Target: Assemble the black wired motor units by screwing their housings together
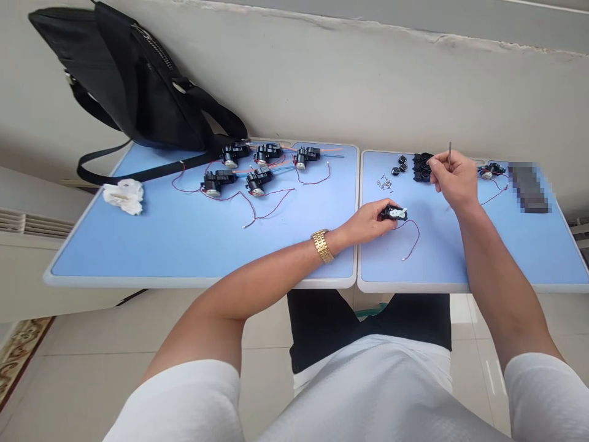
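Holds the black unit (394,213) narrowly in the left hand's (368,223) fingers, over the left part of the right bench (437,261), long axis roughly left to right, pale tip toward the right edge, with a wire (418,233) trailing toward the near edge. Pinches a thin, upright tool (450,158) in the right hand's (459,179) fingers, beside the rack (422,166) near the far edge. Rack wells: contents unclear. Left of it, round parts (403,166) and screws (385,183).

Open left tabletop (156,248), wires (254,218) beyond
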Action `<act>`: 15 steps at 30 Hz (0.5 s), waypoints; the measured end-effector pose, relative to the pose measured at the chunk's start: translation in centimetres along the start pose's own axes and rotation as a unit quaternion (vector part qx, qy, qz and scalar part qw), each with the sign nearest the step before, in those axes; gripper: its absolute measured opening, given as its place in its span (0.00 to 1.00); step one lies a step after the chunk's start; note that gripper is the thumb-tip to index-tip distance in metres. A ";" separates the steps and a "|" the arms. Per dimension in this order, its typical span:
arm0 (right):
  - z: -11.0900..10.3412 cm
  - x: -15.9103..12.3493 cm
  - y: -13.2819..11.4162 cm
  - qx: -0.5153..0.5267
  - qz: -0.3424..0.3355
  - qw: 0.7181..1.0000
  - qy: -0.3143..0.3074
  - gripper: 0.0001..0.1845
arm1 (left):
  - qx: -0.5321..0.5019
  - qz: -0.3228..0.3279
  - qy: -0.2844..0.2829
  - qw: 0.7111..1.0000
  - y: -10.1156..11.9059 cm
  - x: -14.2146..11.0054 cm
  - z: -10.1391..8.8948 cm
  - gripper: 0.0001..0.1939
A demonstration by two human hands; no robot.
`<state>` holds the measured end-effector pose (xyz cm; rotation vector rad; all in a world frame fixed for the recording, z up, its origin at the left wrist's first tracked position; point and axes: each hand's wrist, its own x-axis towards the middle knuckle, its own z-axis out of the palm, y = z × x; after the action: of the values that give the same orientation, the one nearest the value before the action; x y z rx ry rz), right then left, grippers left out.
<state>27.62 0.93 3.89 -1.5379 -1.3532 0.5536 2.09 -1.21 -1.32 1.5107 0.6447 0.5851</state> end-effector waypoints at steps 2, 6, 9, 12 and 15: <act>-0.3 1.0 1.0 -0.041 -0.013 0.998 0.035 0.12 | 0.007 -0.006 0.003 1.000 0.0 -0.5 -0.1 0.12; -1.7 1.3 3.1 -0.121 -0.021 0.991 0.056 0.12 | 0.022 0.009 0.014 1.000 0.4 -1.3 -0.6 0.11; -2.2 0.7 4.2 -0.219 0.004 0.976 -0.008 0.13 | 0.019 0.009 0.014 1.000 0.7 -1.5 -0.9 0.13; -2.0 0.5 4.6 -0.300 0.017 0.952 -0.049 0.18 | 0.011 0.005 0.018 1.000 0.9 -1.7 -1.0 0.14; -1.7 0.6 4.7 -0.323 0.025 0.945 -0.054 0.19 | 0.008 0.007 0.026 1.000 0.9 -1.8 -0.9 0.15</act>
<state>31.41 1.28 0.68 -2.0917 -1.6856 0.2264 0.20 -1.84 -0.32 1.5200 0.6803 0.6325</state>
